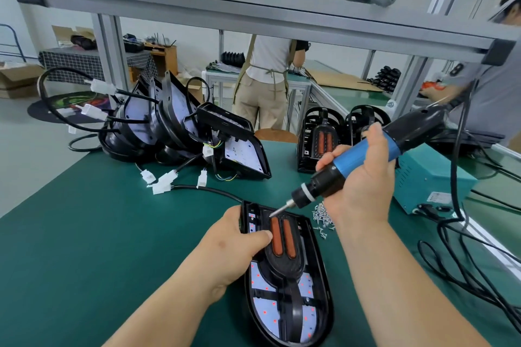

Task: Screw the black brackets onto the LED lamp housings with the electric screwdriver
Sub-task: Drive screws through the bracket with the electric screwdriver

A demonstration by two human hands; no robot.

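Note:
A black LED lamp housing [321, 282] lies on the green mat in front of me, its white LED board showing. On it sits a black bracket [284, 265] with two orange strips. My left hand [236, 242] grips the housing's left edge, thumb pressing on the bracket beside the strips. My right hand [363, 177] holds the blue and black electric screwdriver [363, 155] tilted down to the left. Its bit touches the bracket's top left, just above the orange strips. A small heap of loose screws [322, 215] lies right of the housing.
A pile of lamp housings with cables and white connectors [183, 132] fills the back left. Finished lamps stand in rows [318, 141] at the back. A teal power box [431, 180] with black cables sits right. Two people work beyond the bench, under a metal shelf [253, 11].

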